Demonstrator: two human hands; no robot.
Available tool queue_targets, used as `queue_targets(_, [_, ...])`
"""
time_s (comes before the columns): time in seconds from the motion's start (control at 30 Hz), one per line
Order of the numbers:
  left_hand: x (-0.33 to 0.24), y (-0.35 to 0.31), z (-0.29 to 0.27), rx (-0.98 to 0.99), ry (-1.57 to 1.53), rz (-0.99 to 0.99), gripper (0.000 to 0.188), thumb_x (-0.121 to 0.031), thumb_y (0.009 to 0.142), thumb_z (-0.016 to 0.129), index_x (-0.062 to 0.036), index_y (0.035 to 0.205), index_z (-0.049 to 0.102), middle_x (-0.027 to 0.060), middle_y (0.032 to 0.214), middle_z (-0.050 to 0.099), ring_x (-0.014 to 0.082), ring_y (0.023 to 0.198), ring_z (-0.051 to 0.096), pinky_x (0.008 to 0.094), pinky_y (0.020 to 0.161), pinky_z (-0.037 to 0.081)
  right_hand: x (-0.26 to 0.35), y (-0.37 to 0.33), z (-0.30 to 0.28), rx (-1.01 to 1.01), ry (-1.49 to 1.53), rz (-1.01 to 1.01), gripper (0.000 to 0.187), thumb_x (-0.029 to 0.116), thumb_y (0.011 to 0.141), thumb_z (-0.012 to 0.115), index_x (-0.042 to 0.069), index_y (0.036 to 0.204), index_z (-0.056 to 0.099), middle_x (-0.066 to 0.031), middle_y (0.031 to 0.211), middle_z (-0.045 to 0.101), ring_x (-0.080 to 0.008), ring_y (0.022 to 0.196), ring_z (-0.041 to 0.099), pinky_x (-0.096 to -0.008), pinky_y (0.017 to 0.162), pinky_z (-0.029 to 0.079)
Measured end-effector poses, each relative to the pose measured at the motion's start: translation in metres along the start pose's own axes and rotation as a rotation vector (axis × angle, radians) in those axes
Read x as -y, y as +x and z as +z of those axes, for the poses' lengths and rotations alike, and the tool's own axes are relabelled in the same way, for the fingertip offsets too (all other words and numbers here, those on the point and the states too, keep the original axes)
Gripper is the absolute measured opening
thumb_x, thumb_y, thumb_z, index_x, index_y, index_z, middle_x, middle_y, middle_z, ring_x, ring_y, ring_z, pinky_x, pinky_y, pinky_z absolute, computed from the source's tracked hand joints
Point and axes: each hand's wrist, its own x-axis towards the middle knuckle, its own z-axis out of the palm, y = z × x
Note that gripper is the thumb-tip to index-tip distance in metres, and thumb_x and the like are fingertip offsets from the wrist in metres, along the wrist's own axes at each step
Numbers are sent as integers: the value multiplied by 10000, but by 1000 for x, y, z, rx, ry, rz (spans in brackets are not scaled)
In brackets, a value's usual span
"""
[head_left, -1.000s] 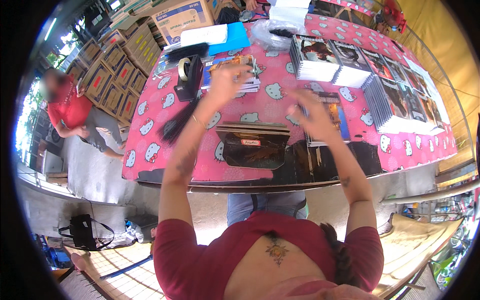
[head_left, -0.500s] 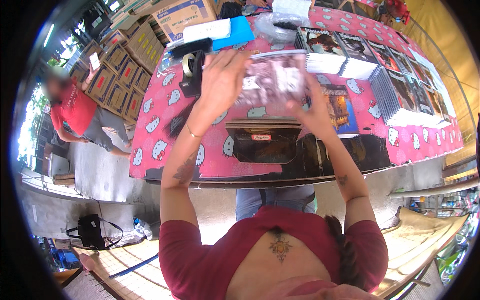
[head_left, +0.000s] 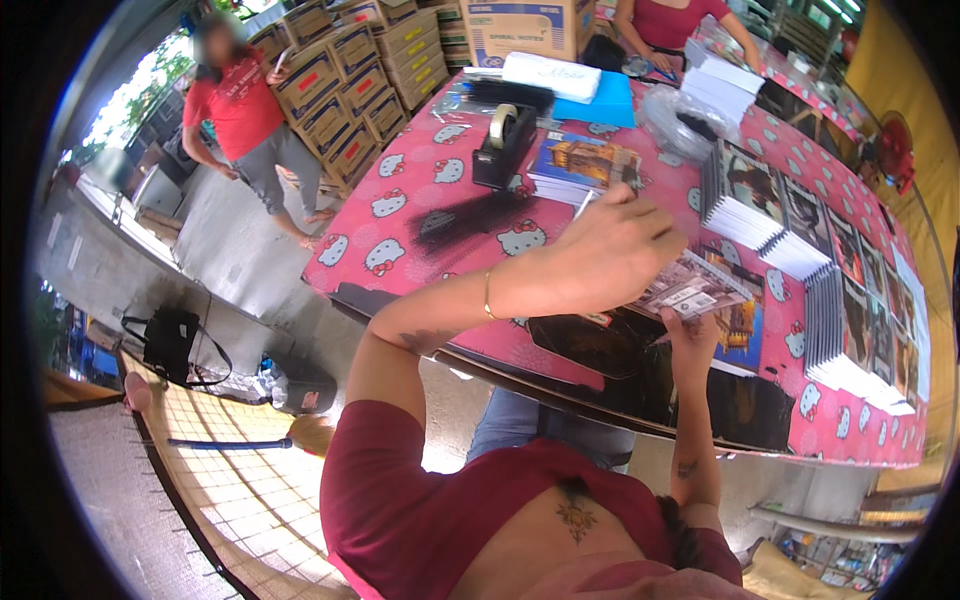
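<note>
the person's left arm (head_left: pixel 425 325) bends sharply and slants across to the right, the left hand (head_left: pixel 625 247) back upward with curled fingers (head_left: pixel 655 225); the right arm (head_left: pixel 697 430) reaches straight forward, the right hand (head_left: pixel 692 335) closed in a grip.

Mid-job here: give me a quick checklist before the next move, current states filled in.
1. Printed pages held by the right hand: ok, thumb over their near edge.
2. Left hand touching the pages: cannot tell.
3. Black board fully visible: not ok, left hand hides part.
4. Tape dispenser upright, apart from both hands: ok.
5. Black bundle lying on the table: ok.
</note>
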Motion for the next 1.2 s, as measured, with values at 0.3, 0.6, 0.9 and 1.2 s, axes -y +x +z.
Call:
queue_targets(0.3, [-10, -86, 45, 71, 129, -109, 342, -200, 865, 703, -67, 1175, 651, 80, 1122, 677, 228, 1102, 631, 470, 1014, 399, -4, -11, 7, 109, 44, -62, 582, 182, 976, 700, -18, 1449, 426, -115, 1335, 548, -171, 1166, 549, -294, 994, 438])
queue_targets(0.6, [-20, -151, 95, -324, -631, -1045, 522, -139, 1000, 551, 13, 1489, 455, 275, 1466, 507, 460, 1358, 463, 397, 1104, 405, -21, -5, 15, 97, -35, -66, 578, 234, 948, 740, 3, 1404, 469, -105, 1261, 592, -168, 1142, 567, -307, 986, 454])
queue_targets(0.9, [157, -244, 100, 104, 327, -791, 302, -184, 892, 691, -7, 1136, 669, 145, 1063, 640, 334, 1018, 599, 420, 864, 530, -23, 5, 9, 70, 20, -99, 507, 233, 918, 782, -4, 1299, 546, -72, 1114, 654, -143, 1040, 609, -288, 937, 476])
queue_targets(1.2, [139, -212, 108, 207, 453, -716, 656, -439, 860, 729, -66, 1371, 555, 203, 1306, 564, 400, 1218, 541, 534, 1027, 435, -28, 7, -4, 58, -5, -90, 482, 257, 919, 788, -8, 1262, 576, -70, 1121, 659, -143, 1034, 605, -305, 940, 477])
